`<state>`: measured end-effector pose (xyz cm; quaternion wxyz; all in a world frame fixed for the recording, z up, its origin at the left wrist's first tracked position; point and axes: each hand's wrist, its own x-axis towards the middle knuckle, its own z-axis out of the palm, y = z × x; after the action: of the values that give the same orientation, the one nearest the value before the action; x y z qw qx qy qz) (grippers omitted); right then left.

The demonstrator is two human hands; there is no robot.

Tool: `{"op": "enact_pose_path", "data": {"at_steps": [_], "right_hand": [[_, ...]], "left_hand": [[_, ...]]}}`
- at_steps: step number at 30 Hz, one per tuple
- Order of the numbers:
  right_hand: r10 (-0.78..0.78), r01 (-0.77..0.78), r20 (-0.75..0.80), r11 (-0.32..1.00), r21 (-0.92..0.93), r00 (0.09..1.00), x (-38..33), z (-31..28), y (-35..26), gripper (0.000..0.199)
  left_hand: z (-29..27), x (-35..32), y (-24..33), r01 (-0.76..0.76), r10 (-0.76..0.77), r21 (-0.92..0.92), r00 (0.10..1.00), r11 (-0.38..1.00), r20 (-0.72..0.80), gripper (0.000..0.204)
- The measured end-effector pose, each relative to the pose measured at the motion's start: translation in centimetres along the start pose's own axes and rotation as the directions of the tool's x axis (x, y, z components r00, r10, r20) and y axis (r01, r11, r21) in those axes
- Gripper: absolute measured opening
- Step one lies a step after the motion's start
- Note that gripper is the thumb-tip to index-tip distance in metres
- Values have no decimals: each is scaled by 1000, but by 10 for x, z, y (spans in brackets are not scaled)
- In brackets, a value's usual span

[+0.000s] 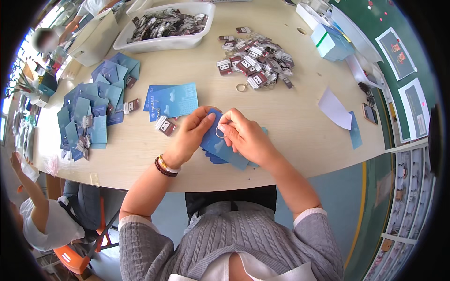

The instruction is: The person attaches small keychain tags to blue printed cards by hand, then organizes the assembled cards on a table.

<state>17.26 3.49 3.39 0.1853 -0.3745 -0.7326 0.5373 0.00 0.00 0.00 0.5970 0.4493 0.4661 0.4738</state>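
My left hand grips a blue card by its upper left edge, with the thumb on top. A metal key ring is pinched in my right hand and lies against the card's upper part. Whether it passes through the card, I cannot tell. Under the held card, more blue cards stick out on the table. Left of my left hand lie two blue cards, and a brown-and-white keychain charm rests just below them.
A heap of brown-and-white keychains lies ahead, with a loose ring beside it. Cards with keychains are piled at left. Behind stands a white bin of keychains. White paper and a phone lie at right.
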Motion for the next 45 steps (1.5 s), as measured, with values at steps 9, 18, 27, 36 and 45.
{"op": "enact_pose_path", "data": {"at_steps": [9, 18, 27, 36, 45], "right_hand": [[-400, 172, -312, 809, -562, 862, -3, 34, -2, 14], [-358, 61, -250, 670, -740, 900, -9, 29, -1, 14], [-341, 87, -339, 806, -585, 877, -10, 13, 2, 17], [-532, 226, -125, 546, -807, 838, 50, -64, 44, 6], [-296, 222, 213, -2, -975, 931, 94, -70, 52, 5]], "left_hand": [[13, -7, 4, 109, -129, -413, 991, 904, -19, 25], [8, 0, -6, -214, 237, 247, 969, 945, -68, 19], [4, -2, 12, -199, 312, 483, 936, 853, -166, 17], [-113, 14, 45, -47, 205, 435, 924, 899, -323, 26], [-24, -9, 39, -346, 209, 861, 935, 372, 286, 71]]}}
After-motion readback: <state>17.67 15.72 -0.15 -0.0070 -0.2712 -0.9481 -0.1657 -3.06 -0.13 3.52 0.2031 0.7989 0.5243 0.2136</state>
